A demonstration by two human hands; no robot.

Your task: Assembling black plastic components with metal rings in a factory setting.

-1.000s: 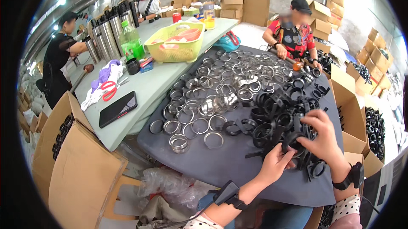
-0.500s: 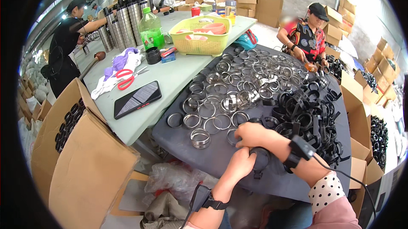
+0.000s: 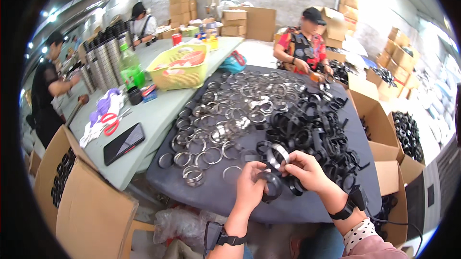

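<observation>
My left hand (image 3: 248,188) is closed on a black ring (image 3: 273,188), held above the near edge of the dark table (image 3: 192,196). Just right of it, a shiny metal ring (image 3: 284,152) is pinched between the thumb and fingers of my right hand (image 3: 306,171). The two rings are close together; whether they touch I cannot tell. Beyond my hands lie many loose metal rings (image 3: 231,149) on the left. A heap of black rings with tabs (image 3: 307,136) lies on the right, near my right hand.
On the pale green table (image 3: 139,151) at left are a phone (image 3: 124,143), red scissors (image 3: 111,125), a green bottle (image 3: 130,69) and a yellow basket (image 3: 180,79). Cardboard boxes (image 3: 91,211) flank both sides. Across the dark table a person (image 3: 302,43) handles parts; others work at far left.
My view has swung right. My right hand has come up from the tabletop with a metal ring, and my left hand now holds the black ring raised and tilted.
</observation>
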